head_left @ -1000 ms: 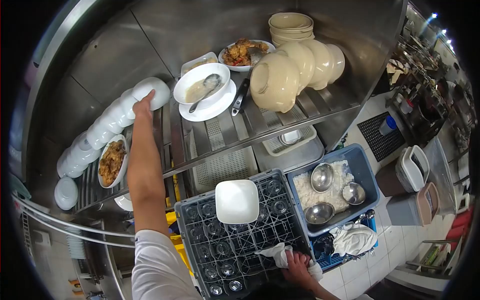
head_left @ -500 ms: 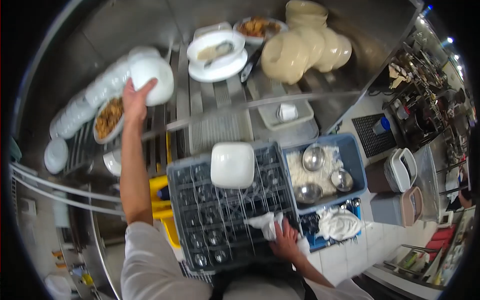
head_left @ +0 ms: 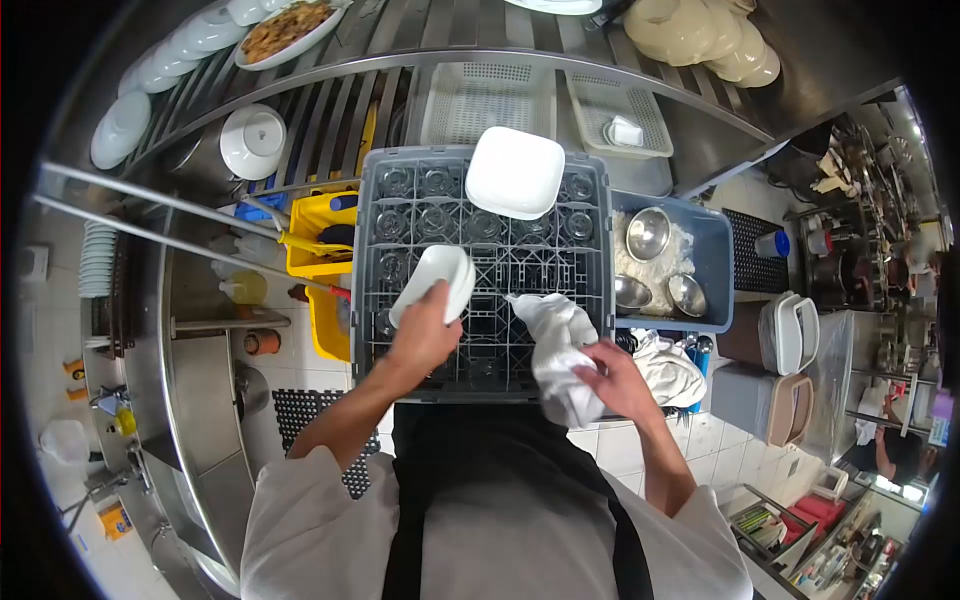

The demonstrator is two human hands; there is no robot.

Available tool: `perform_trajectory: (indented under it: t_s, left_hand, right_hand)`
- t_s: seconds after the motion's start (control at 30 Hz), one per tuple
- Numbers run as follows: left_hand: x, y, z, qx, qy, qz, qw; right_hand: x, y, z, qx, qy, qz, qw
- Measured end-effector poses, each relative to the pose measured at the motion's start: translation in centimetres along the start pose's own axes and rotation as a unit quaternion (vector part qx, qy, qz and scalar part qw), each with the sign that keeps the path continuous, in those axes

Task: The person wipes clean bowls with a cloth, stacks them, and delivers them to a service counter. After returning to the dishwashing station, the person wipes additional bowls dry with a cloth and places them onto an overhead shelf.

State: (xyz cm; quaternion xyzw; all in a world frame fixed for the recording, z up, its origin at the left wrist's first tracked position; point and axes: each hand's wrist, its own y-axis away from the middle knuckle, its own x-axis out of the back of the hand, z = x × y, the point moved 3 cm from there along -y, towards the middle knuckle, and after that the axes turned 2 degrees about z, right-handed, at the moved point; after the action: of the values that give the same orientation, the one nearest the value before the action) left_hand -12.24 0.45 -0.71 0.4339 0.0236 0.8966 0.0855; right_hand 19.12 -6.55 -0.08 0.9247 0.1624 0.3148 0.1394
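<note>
My left hand [head_left: 425, 340] grips a white dish [head_left: 436, 280], tilted above the left part of a grey glass rack [head_left: 484, 394]. A second rim shows beside the dish, so it may be more than one. My right hand [head_left: 615, 378] is closed on a crumpled white cloth [head_left: 558, 350] at the rack's right side. Upside-down glasses [head_left: 436, 222] stand in the rack's compartments. On the rack's far edge rests a white square dish [head_left: 515, 172].
A blue-grey tub [head_left: 722, 270] with metal bowls [head_left: 648, 234] stands at the right. Beyond the rack is a slatted steel shelf [head_left: 500, 60] bearing white bowls, beige bowls [head_left: 690, 30] and a food plate [head_left: 288, 32]. Yellow bins [head_left: 322, 240] stand left.
My left hand has come back from the shelf with a white dish and is now over the rack. My right hand has lifted the cloth. The view has tilted down towards my body.
</note>
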Motion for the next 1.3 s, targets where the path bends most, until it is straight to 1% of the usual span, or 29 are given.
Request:
perform_trajectory:
  t_s: [0.03, 0.1, 0.13, 0.2, 0.23, 0.3, 0.33, 0.37, 0.4, 0.43, 0.47, 0.5, 0.57, 0.63, 0.7, 0.77, 0.83, 0.9, 0.93, 0.97, 1.03, 1.07, 1.1, 1.13, 1.17, 1.2, 1.23, 1.27, 1.3]
  left_hand:
    - [-1.7, 0.6, -0.3, -0.027, -0.016, -0.006, 0.999]
    - [-5.1, 1.1, -1.1, -0.076, -0.115, 0.0, 0.99]
    - [-6.3, 1.1, -1.5, -0.075, -0.114, 0.003, 0.991]
    - [-7.8, 1.3, -1.9, -0.09, -0.178, 0.035, 0.979]
    - [-7.6, 0.9, -1.5, -0.092, -0.178, 0.038, 0.979]
    - [-6.5, 0.7, -0.5, -0.05, -0.137, -0.008, 0.989]
    - [-5.2, -1.3, -0.8, 0.031, -0.069, -0.082, 0.994]
    - [-3.8, -3.1, -1.3, 0.043, -0.039, -0.046, 0.997]
    - [-1.1, -3.9, -0.9, -0.066, -0.064, 0.068, 0.993]
    - [0.2, -5.2, -1.3, -0.13, -0.12, 0.113, 0.978]
    - [0.2, -7.3, -3.1, -0.167, -0.148, 0.074, 0.972]
    - [-0.2, -9.4, -5.3, -0.192, -0.143, -0.044, 0.97]
    - [-0.1, -10.9, -6.1, -0.136, -0.122, -0.19, 0.965]
    - [0.4, -11.0, -6.3, -0.143, -0.179, -0.184, 0.956]
    - [0.4, -10.4, -8.2, -0.144, -0.237, -0.182, 0.943]
    - [-0.1, -9.4, -11.6, -0.099, -0.245, -0.185, 0.947]
    - [-0.7, -7.6, -13.6, -0.103, -0.279, -0.152, 0.943]
    - [-2.9, -6.8, -15.7, -0.077, -0.088, -0.197, 0.973]
    - [1.6, -4.2, -10.0, -0.032, 0.023, -0.174, 0.984]
    - [1.5, -4.2, -10.7, -0.035, 0.026, -0.176, 0.983]
    - [0.9, -4.0, -13.4, 0.015, -0.009, -0.237, 0.971]
    - [0.8, -3.2, -13.7, 0.052, 0.012, -0.215, 0.975]
    - [0.7, -2.5, -13.5, 0.039, 0.011, -0.183, 0.982]
    - [0.8, -1.6, -13.1, 0.006, -0.03, -0.119, 0.992]
    - [1.1, -1.3, -12.6, -0.03, -0.071, -0.054, 0.996]
    - [1.8, -1.2, -11.6, -0.033, -0.069, -0.054, 0.996]
    - [3.0, -0.8, -10.5, 0.022, -0.027, -0.069, 0.997]
    - [3.5, -0.3, -10.0, 0.076, 0.014, -0.085, 0.993]
    - [2.9, -0.2, -10.5, 0.072, 0.012, -0.089, 0.993]
  right_hand:
    - [-1.6, -0.7, 2.0, 0.06, -0.037, 0.046, 0.996]
    - [-4.5, -1.8, 3.3, 0.137, 0.104, 0.151, 0.973]
    - [-6.0, -2.4, 4.1, 0.14, 0.106, 0.15, 0.973]
    - [-8.2, -3.1, 5.6, 0.04, 0.223, 0.171, 0.959]
    - [-7.9, -3.6, 5.6, 0.042, 0.224, 0.174, 0.958]
    - [-7.6, -4.1, 6.2, 0.009, 0.242, 0.045, 0.969]
    - [-7.0, -4.0, 5.9, 0.019, 0.293, 0.037, 0.955]
    - [-5.9, -3.4, 4.3, 0.02, 0.294, 0.04, 0.955]
    - [-4.1, -2.2, 1.2, 0.032, 0.223, 0.025, 0.974]
    - [-2.3, -0.8, -2.4, 0.043, 0.152, 0.008, 0.987]
    - [-0.7, 0.1, -6.7, -0.045, 0.084, -0.008, 0.995]
    - [-0.2, -0.1, -8.4, -0.04, 0.068, -0.024, 0.997]
    - [0.0, -1.1, -11.5, 0.054, 0.051, 0.051, 0.996]
    - [-1.2, -2.9, -14.3, 0.099, 0.022, 0.067, 0.993]
    - [-2.9, -4.1, -13.9, 0.124, 0.156, 0.142, 0.969]
    - [-3.5, -4.7, -14.3, 0.11, 0.138, 0.157, 0.972]
    - [-6.5, -6.7, -13.2, 0.163, 0.131, 0.074, 0.975]
    - [-11.7, -9.0, -12.9, 0.253, 0.145, 0.069, 0.954]
    - [-15.4, -10.4, -11.7, 0.302, 0.178, 0.069, 0.934]
    - [-18.0, -11.4, -10.6, 0.35, 0.213, 0.067, 0.91]
    - [-18.3, -11.6, -10.2, 0.352, 0.216, 0.082, 0.907]
    - [-17.8, -11.9, -9.2, 0.272, 0.305, 0.05, 0.911]
    - [-17.2, -12.1, -8.2, 0.188, 0.389, 0.017, 0.902]
    - [-15.6, -11.4, -9.1, 0.141, 0.433, 0.083, 0.887]
    - [-13.2, -10.6, -11.1, 0.127, 0.3, 0.154, 0.933]
    - [-12.3, -10.5, -12.2, 0.125, 0.194, 0.181, 0.956]
    - [-12.0, -10.4, -12.9, 0.119, 0.084, 0.204, 0.968]
    - [-13.6, -10.8, -13.4, 0.028, -0.078, 0.128, 0.988]
    - [-17.1, -12.6, -10.6, 0.059, -0.102, 0.047, 0.992]
